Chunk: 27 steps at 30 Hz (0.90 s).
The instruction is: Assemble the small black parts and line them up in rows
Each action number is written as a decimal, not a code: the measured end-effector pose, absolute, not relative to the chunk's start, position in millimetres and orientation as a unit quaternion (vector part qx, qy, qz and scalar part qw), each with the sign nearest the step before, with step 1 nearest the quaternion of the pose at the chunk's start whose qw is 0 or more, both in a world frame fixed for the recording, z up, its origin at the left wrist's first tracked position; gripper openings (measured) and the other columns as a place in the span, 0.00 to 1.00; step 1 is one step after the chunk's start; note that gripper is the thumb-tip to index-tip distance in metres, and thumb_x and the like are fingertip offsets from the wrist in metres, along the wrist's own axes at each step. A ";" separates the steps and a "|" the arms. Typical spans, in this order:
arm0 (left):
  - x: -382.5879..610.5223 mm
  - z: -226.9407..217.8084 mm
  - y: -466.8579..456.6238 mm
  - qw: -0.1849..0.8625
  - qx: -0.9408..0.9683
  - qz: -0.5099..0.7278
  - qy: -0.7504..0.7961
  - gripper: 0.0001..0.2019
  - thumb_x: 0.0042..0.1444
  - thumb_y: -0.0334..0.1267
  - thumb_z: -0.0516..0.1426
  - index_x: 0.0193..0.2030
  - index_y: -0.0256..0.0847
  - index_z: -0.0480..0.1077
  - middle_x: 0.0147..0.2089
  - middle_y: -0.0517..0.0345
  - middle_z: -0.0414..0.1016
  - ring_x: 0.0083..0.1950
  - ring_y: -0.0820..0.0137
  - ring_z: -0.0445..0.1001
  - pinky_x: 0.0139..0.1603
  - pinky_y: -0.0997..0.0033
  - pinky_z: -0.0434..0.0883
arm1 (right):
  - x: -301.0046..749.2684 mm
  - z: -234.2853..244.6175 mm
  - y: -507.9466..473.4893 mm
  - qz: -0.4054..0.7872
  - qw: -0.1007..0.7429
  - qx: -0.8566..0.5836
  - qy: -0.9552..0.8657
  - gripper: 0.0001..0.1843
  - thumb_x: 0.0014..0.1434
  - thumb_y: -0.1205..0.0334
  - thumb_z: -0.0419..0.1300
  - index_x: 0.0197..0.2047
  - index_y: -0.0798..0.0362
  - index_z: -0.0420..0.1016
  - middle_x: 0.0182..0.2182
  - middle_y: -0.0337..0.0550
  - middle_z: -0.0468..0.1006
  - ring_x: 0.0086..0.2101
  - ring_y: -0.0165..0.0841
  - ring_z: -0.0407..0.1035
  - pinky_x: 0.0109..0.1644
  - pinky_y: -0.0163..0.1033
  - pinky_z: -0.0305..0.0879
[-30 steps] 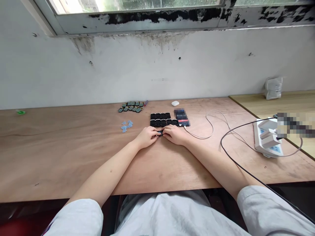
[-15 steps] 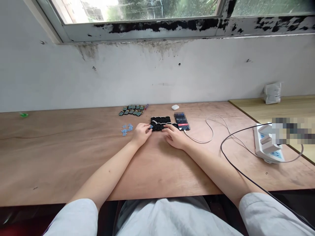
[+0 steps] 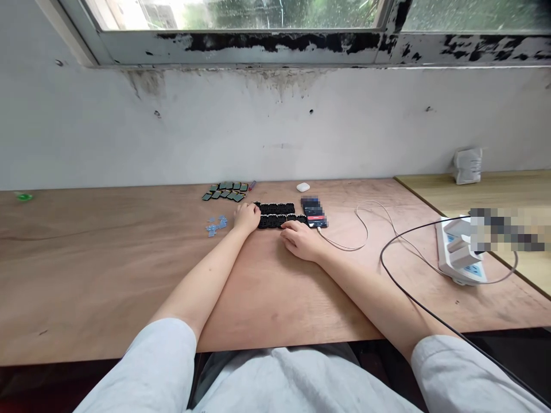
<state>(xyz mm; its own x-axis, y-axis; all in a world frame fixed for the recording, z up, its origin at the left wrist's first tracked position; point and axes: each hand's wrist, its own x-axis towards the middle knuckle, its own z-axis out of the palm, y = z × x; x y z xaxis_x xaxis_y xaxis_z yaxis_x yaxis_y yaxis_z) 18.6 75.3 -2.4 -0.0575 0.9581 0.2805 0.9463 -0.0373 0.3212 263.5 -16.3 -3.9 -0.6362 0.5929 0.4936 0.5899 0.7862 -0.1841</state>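
Two rows of small black square parts (image 3: 278, 214) lie on the wooden table (image 3: 107, 258). My left hand (image 3: 247, 218) rests at the left end of those rows with its fingers curled in; whatever it holds is hidden. My right hand (image 3: 302, 239) lies palm down just in front of the rows. Its fingers are loosely stretched towards the front row, with the tips by the nearest black part and nothing visible in them. A cluster of several small green chips (image 3: 226, 192) sits behind the left hand. Several tiny pale blue pieces (image 3: 216, 225) lie to its left.
A phone (image 3: 313, 211) lies right of the black parts with a white cable (image 3: 364, 229) looping from it. A white earbud case (image 3: 303, 187) sits behind. A white power strip (image 3: 458, 252) and a black cable (image 3: 400, 289) are at the right. A paler table (image 3: 482, 186) adjoins there.
Both hands were together on a black part near the table's front. My left hand has moved up to the left end of the rows; my right hand reached the front row and drew back slightly.
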 end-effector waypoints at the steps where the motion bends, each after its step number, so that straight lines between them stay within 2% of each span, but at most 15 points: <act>1: 21.0 -2.0 74.3 0.019 0.693 0.218 0.686 0.18 0.70 0.42 0.47 0.50 0.44 0.78 0.54 0.44 0.76 0.60 0.51 0.69 0.60 0.51 0.66 | 263.1 -3.9 -16.1 0.000 0.271 -0.331 -0.904 0.10 0.67 0.68 0.57 0.48 0.52 0.77 0.56 0.53 0.75 0.53 0.43 0.69 0.55 0.49 0.68; 7: 22.5 -4.2 71.4 0.055 0.744 0.236 0.622 0.21 0.72 0.48 0.45 0.51 0.45 0.78 0.57 0.47 0.77 0.62 0.50 0.68 0.62 0.47 0.65 | 263.1 -4.0 -13.7 -0.015 0.261 -0.369 -0.892 0.08 0.67 0.67 0.57 0.46 0.51 0.77 0.55 0.51 0.75 0.53 0.44 0.67 0.57 0.51 0.65; 15: 10.7 -9.0 73.1 0.084 0.758 0.288 0.580 0.19 0.70 0.46 0.48 0.58 0.43 0.74 0.60 0.46 0.77 0.62 0.52 0.71 0.62 0.49 0.66 | 266.0 -9.9 -9.2 -0.070 0.275 -0.489 -0.825 0.11 0.66 0.63 0.58 0.50 0.51 0.76 0.53 0.56 0.76 0.53 0.51 0.65 0.57 0.55 0.61; 19: -8.0 -8.8 46.5 0.019 0.741 0.281 0.610 0.17 0.67 0.41 0.49 0.57 0.42 0.73 0.59 0.43 0.77 0.62 0.51 0.70 0.64 0.47 0.64 | 270.3 -9.8 -7.4 -0.102 0.286 -0.516 -0.801 0.07 0.66 0.62 0.58 0.44 0.51 0.76 0.41 0.57 0.80 0.50 0.52 0.65 0.56 0.57 0.60; 22: -37.4 -7.6 24.8 -0.061 0.733 0.230 0.637 0.17 0.64 0.37 0.51 0.56 0.39 0.73 0.59 0.39 0.75 0.64 0.47 0.67 0.66 0.42 0.58 | 270.6 -7.9 -8.6 -0.107 0.271 -0.523 -0.801 0.09 0.67 0.61 0.56 0.39 0.52 0.77 0.35 0.57 0.80 0.47 0.53 0.67 0.55 0.58 0.59; 25: -73.2 -5.2 15.0 -0.098 0.675 0.215 0.699 0.17 0.63 0.40 0.52 0.54 0.38 0.74 0.59 0.35 0.73 0.65 0.44 0.64 0.65 0.39 0.57 | 267.2 -6.3 -12.9 -0.119 0.267 -0.529 -0.796 0.11 0.67 0.61 0.56 0.37 0.53 0.78 0.33 0.58 0.81 0.43 0.52 0.69 0.54 0.58 0.59; 27: -92.2 -4.3 15.2 -0.084 0.644 0.208 0.731 0.16 0.63 0.45 0.54 0.51 0.40 0.75 0.59 0.37 0.73 0.64 0.43 0.64 0.63 0.39 0.59 | 264.0 -5.2 -17.1 -0.136 0.263 -0.527 -0.797 0.11 0.67 0.60 0.57 0.36 0.53 0.78 0.30 0.58 0.80 0.40 0.50 0.71 0.52 0.56 0.60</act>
<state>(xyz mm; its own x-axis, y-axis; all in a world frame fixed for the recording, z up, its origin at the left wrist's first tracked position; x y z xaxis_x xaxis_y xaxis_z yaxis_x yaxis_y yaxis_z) -92.2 15.2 -4.3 -0.1561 0.9073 0.3905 0.9771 0.0841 0.1953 264.0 -17.1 -5.2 -0.3061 0.7685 0.5619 0.9112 0.4074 -0.0609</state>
